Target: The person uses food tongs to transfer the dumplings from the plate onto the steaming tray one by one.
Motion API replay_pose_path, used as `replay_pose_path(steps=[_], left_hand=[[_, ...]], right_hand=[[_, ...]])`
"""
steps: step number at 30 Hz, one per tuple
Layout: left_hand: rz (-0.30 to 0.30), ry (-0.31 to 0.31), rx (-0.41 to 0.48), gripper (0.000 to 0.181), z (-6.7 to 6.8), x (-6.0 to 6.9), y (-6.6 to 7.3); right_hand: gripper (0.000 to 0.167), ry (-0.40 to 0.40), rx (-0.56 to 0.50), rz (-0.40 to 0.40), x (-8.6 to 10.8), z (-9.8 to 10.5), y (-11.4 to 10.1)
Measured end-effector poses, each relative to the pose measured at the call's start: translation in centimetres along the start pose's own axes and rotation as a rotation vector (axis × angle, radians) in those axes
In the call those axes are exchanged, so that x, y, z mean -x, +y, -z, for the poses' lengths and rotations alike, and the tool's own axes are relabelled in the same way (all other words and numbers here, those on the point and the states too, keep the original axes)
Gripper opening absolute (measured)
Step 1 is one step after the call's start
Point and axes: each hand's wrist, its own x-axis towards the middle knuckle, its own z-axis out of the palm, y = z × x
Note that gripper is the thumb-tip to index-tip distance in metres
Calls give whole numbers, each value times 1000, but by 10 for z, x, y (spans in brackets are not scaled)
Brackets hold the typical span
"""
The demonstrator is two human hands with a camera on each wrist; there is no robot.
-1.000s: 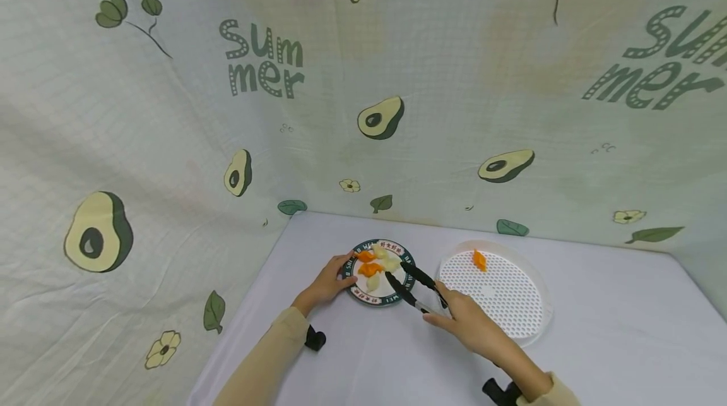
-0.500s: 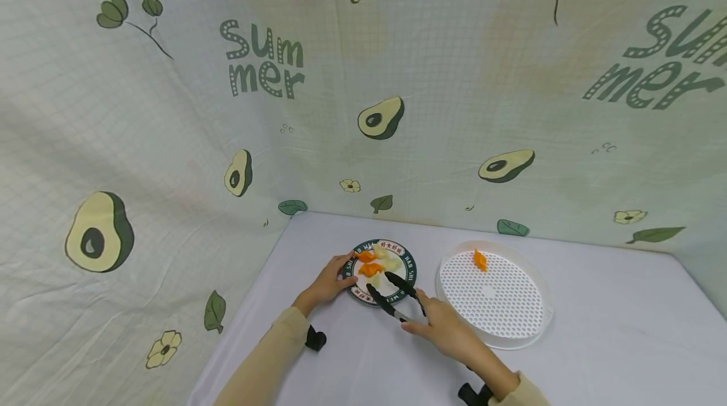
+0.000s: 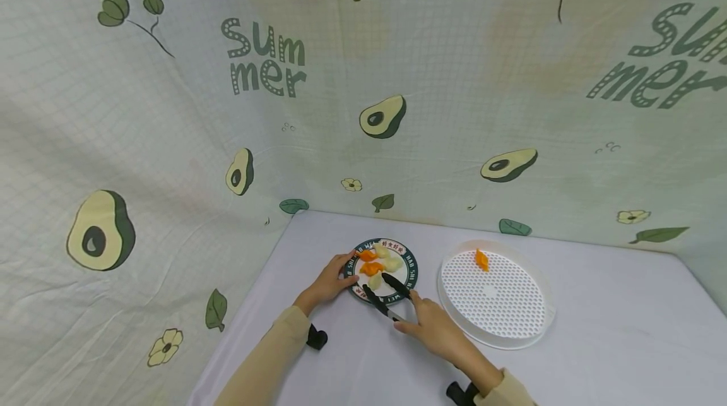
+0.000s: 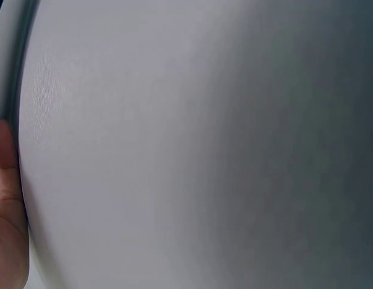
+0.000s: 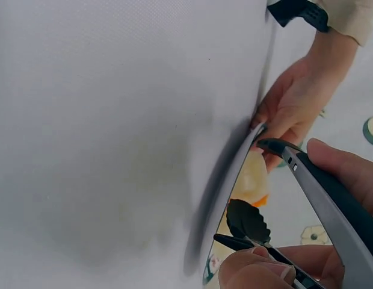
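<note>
Right hand [image 3: 430, 325]: fingers curled round black-and-silver tongs [image 3: 397, 286], tips parted near pale-yellow dumpling [image 3: 375, 281] on round white plate with green lettered rim [image 3: 413, 264]. Left hand [image 3: 328, 281]: thumb and fingers hold plate's edge.

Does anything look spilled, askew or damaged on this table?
Nothing stands out. The orange and pale yellow pieces lie on the round white plate with a green lettered rim; one orange piece sits alone on the round white perforated tray. The right hand holds black-and-silver tongs over the plate.
</note>
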Motion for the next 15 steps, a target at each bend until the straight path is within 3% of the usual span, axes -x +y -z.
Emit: replay_pose_path(steps=[6, 15], left_hand=[[-4, -1, -3, 71, 0, 0, -1], [2, -4, 14, 70, 0, 0, -1]], right_hand=[[82, -17, 19, -28, -5, -5, 1], [78, -8, 55, -4, -6, -6, -1]])
